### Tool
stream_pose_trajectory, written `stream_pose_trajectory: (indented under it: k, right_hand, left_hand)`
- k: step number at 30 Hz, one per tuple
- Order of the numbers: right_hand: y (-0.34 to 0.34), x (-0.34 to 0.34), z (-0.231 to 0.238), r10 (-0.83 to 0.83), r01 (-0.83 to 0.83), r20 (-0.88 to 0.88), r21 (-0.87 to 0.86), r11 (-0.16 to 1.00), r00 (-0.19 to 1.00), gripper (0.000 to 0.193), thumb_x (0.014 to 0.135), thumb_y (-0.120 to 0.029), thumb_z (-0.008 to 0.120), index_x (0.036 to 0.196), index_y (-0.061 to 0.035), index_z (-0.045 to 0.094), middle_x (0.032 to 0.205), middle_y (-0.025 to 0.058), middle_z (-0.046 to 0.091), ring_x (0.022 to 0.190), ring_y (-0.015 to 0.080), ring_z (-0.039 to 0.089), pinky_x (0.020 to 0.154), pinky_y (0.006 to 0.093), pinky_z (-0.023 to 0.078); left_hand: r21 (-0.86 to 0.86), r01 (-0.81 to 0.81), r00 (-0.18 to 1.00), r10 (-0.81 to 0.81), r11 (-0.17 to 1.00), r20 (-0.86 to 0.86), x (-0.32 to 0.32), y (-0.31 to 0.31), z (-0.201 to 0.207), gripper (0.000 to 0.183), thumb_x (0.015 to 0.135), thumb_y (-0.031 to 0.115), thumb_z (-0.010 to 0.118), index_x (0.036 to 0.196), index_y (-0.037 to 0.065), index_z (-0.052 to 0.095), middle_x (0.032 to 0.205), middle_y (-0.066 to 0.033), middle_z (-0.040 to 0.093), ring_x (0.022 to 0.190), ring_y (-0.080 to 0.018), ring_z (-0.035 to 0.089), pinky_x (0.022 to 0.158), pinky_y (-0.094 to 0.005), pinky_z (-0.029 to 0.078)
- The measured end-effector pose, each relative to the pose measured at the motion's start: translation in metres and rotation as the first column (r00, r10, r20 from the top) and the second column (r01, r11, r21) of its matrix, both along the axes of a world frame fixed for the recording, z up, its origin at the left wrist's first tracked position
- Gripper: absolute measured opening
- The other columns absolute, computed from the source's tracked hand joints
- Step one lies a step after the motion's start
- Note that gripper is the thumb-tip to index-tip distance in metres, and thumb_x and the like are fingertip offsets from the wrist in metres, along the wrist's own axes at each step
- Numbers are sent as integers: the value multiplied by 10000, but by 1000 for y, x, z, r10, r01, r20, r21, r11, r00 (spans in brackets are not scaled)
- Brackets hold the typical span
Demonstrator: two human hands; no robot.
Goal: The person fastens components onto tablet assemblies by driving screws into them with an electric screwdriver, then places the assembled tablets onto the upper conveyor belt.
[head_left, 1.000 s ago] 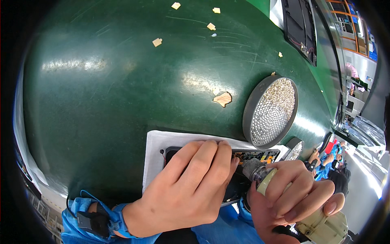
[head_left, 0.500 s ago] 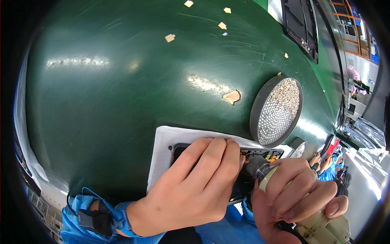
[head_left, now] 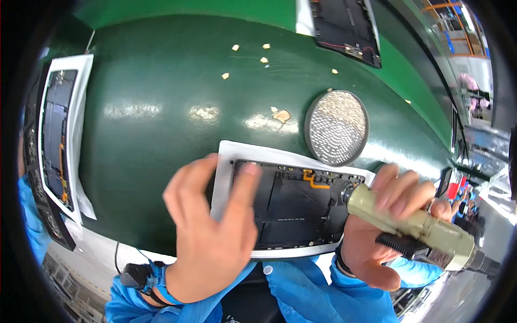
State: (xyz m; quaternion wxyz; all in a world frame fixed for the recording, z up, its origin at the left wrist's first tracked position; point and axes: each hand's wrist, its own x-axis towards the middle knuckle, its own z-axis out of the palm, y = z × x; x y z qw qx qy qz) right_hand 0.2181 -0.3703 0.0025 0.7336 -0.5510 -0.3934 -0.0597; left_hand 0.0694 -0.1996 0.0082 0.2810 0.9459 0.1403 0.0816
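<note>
An opened black tablet (head_left: 291, 215) with an orange ribbon cable lies on a white foam sheet (head_left: 318, 252) at the table's near edge. My left hand (head_left: 212, 237) is at its left end, fingers apart, with one fingertip over the upper left corner; I cannot tell whether it touches. My right hand (head_left: 363, 245) is wrapped around a pale green electric screwdriver (head_left: 431, 237), tilted with its nose over the tablet's right end. The bit's tip is hidden. Just beyond the tablet stands a round tray of small screws (head_left: 336, 132).
Another opened tablet (head_left: 56, 134) lies on white foam at the far left, and a similar one (head_left: 347, 24) at the back right. Small pale scraps (head_left: 226, 76) are scattered on the green table (head_left: 145, 161). A torn brown patch (head_left: 281, 116) shows beyond the tablet.
My left hand has moved from the middle of the tablet to its left end, its fingers spreading. The screwdriver now shows more fully in my right hand. The whole view has shifted.
</note>
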Motion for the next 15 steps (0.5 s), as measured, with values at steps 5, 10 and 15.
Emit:
stream_pose_trajectory:
  k: [5,10,15]
  right_hand:
    - [-61,-64,16,-402,481,335,-803,350,852,447,1053,-197,555,1392,75,450,1277,204,526,1161,327,545,1032,424,438]
    - [-75,-92,17,-577,243,153,-967,80,802,538,989,-156,704,1350,140,437,1110,264,555,934,394,604,814,459,514]
    - [-79,-85,8,-665,173,63,-980,101,744,217,1012,-152,664,1083,24,559,860,202,623,820,415,631,745,489,512]
  left_hand:
    - [-233,-134,988,113,963,-103,-21,15,6,707,814,-54,749,1461,-40,464,1393,-298,428,1198,-440,489,967,-520,460]
    - [-427,-201,979,163,882,-124,-19,12,8,551,852,-53,768,1344,-41,519,827,-135,667,644,-315,679,613,-407,532]
    - [-403,-160,984,116,901,-132,-36,23,-1,374,843,-21,775,1184,-2,622,804,-170,658,682,-360,661,621,-453,516]
